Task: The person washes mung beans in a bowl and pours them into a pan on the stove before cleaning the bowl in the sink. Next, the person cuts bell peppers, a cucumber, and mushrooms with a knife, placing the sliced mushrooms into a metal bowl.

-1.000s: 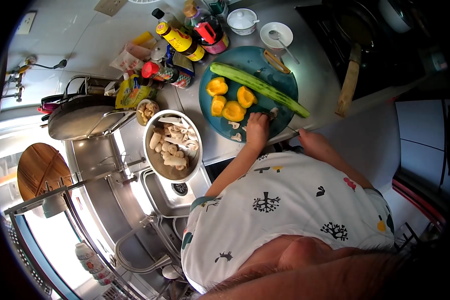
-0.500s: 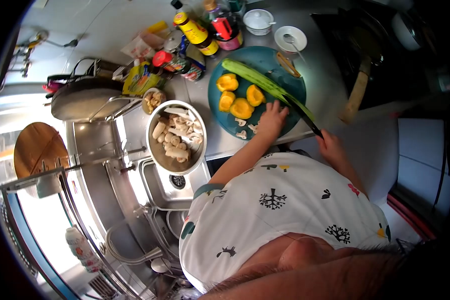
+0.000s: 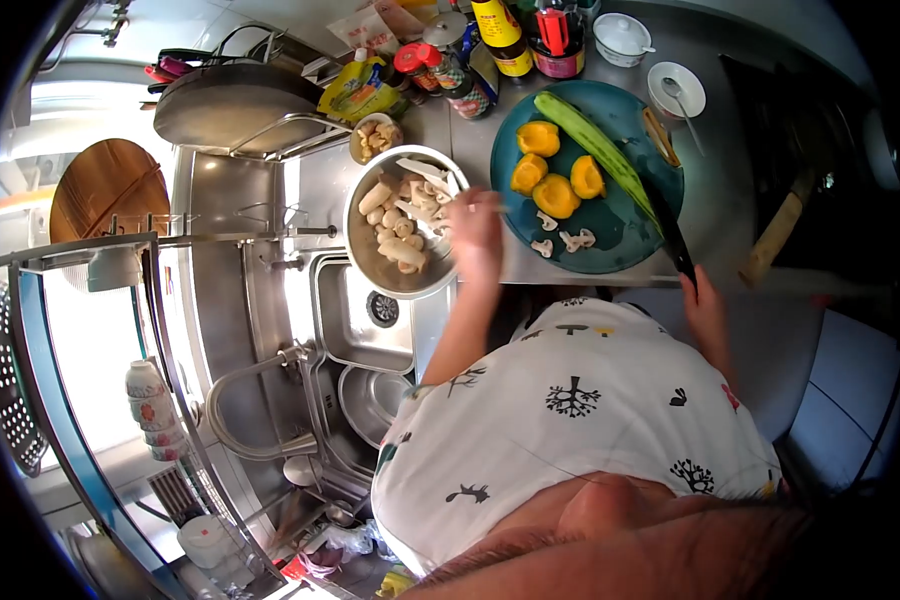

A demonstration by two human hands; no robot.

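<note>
In my right hand (image 3: 706, 300) is the handle of a black knife (image 3: 678, 238), its blade lying along the lower end of a long peeled green cucumber (image 3: 600, 145). The cucumber rests on a round teal cutting board (image 3: 620, 250). Beside it lie several yellow pieces (image 3: 555, 197), hollow-looking, and a few mushroom slices (image 3: 577, 240). My left hand (image 3: 477, 235) is at the right rim of a steel bowl (image 3: 368, 268) of whole and cut mushrooms (image 3: 400, 225). Motion blurs its fingers, so I cannot tell what they hold.
A brown-edged tool (image 3: 660, 137) lies on the board's right side. Behind stand sauce bottles (image 3: 500, 40), a lidded white pot (image 3: 622, 40) and a small bowl with spoon (image 3: 676, 90). A sink (image 3: 365, 340) is at left; a wooden-handled pan (image 3: 778, 228) sits on the right stove.
My left hand has left the cutting board and moved left to the mushroom bowl. My right hand still holds the knife by the cucumber's end. The whole view has shifted.
</note>
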